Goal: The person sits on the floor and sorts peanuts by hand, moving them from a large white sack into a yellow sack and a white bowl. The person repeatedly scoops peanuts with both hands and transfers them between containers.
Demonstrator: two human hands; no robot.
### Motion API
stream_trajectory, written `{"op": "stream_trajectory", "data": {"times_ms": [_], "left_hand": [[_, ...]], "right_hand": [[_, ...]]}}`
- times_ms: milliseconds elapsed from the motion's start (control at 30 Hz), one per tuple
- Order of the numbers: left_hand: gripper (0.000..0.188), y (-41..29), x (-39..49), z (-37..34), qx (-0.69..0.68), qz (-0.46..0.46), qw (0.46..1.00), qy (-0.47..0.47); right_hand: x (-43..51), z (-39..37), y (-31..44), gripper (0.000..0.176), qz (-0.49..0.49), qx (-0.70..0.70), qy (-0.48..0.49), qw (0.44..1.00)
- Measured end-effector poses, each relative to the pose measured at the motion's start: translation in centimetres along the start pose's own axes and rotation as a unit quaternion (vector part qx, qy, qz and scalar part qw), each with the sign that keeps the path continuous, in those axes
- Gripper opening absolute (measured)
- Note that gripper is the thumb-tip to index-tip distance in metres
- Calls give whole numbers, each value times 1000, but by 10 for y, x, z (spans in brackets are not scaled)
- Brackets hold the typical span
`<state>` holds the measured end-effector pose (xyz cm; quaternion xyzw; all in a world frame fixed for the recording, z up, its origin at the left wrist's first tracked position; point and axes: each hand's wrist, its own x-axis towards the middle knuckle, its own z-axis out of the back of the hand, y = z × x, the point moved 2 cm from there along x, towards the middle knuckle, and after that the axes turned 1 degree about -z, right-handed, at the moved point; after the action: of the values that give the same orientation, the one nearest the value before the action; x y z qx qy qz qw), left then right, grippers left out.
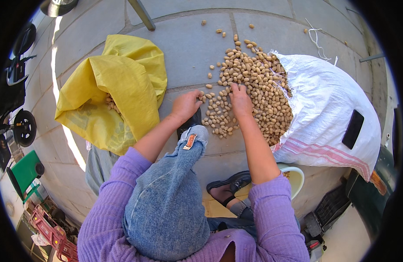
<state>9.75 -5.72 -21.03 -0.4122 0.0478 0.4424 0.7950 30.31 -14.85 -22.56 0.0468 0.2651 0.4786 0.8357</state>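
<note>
A heap of unshelled peanuts (267,98) spills from the mouth of a white woven sack (322,98) onto the stone floor. At the heap's left edge, my right hand (241,102) reaches down among the peanuts with its fingers bent. My left hand (187,105) is beside a thinner spread of peanuts (217,113), its fingertips at the nearest ones. Whether either hand grips a peanut cannot be made out. To the left stands a yellow woven sack (126,78) with its mouth folded open, and some peanuts (112,104) show inside.
A black phone (353,129) lies on the white sack. A pale bucket (296,181) holding some peanuts stands near my right elbow. White string (316,41) lies at the upper right. A metal leg (142,14) meets the floor above the yellow sack. Wheeled equipment (24,127) stands far left.
</note>
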Motion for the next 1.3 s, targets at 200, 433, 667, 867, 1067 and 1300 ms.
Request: {"op": "stream_trajectory", "data": {"times_ms": [200, 433, 667, 867, 1067, 1300], "left_hand": [[28, 0, 12, -12, 81, -16, 996, 32], [22, 8, 12, -10, 91, -28, 995, 33], [23, 0, 14, -8, 91, -32, 994, 44], [28, 1, 12, -8, 50, -9, 998, 23], [28, 2, 15, -28, -335, 94, 931, 106], [32, -20, 2, -37, -635, 277, 690, 209]], "right_hand": [[5, -6, 12, 33, 7, 14, 21, 1000], [1, -9, 18, 33, -4, 63, 6, 998], [1, -9, 23, 27, -18, 89, -2, 996], [-12, -17, -4, 25, -21, 152, -61, 986], [-26, -17, -15, 21, -115, 394, -38, 911], [-38, 12, 26, 29, -13, 321, -66, 945]]}}
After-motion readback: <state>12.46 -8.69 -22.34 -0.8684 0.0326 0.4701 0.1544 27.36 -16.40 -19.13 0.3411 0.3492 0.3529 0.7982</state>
